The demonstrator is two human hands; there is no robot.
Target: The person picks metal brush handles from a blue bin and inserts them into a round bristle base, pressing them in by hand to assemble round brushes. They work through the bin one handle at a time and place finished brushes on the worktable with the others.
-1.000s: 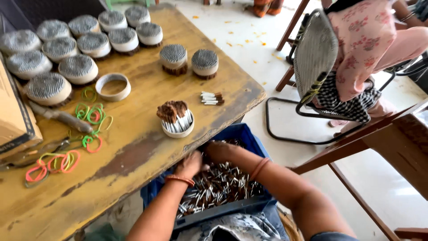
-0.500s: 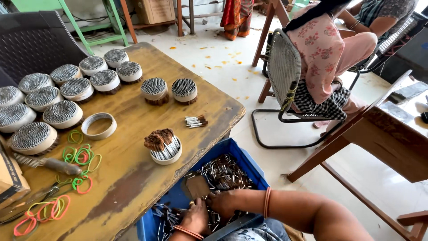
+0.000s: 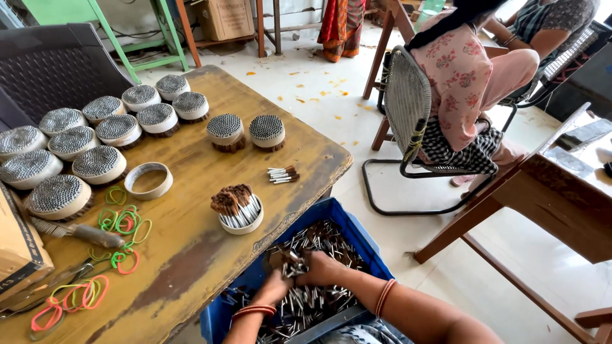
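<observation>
Both my hands are down in a blue plastic crate (image 3: 347, 224) full of small silver sticks with brown tips. My left hand (image 3: 275, 285) and my right hand (image 3: 322, 269) meet around a bunch of those sticks (image 3: 288, 261), lifted slightly above the pile. On the wooden table (image 3: 191, 255) just left of the crate stands a white ring (image 3: 242, 220) partly filled with upright sticks. A few loose sticks (image 3: 283, 174) lie near the table's right edge.
Many filled round bundles (image 3: 95, 162) cover the table's far left, two more (image 3: 245, 130) stand apart. An empty white ring (image 3: 148, 180), coloured rubber bands (image 3: 121, 223), a brush (image 3: 76, 232) and a cardboard box (image 3: 19, 251) lie nearby. A seated person on a chair (image 3: 408, 108) is on the right.
The view has tilted up and back from the crate. My hands have come together and raised a bunch of sticks from the pile.
</observation>
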